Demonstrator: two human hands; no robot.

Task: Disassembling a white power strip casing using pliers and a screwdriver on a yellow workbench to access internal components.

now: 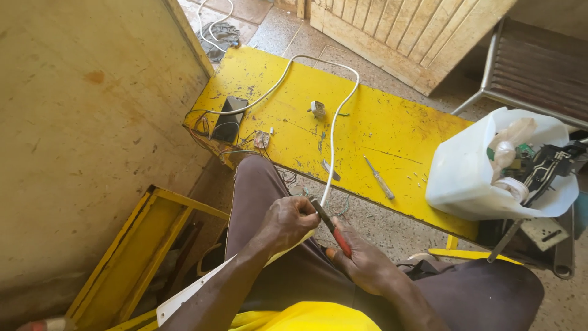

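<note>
The left hand (293, 220) pinches the white cable (331, 147) just above the lap, while the right hand (361, 260) grips red-handled pliers (331, 225) at the cable's end. The cable loops back over the yellow surface (392, 132) (scuffed), where a screwdriver (380, 178) lies near a white tub (471, 178).

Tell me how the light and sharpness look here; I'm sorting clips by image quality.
Head view: bright daylight on the yellow bench, hardly any glare; left hand and right hand sharp, lying in softer shade over the lap; white tub nearly overexposed; straight edges bow slightly towards the frame borders.
</note>
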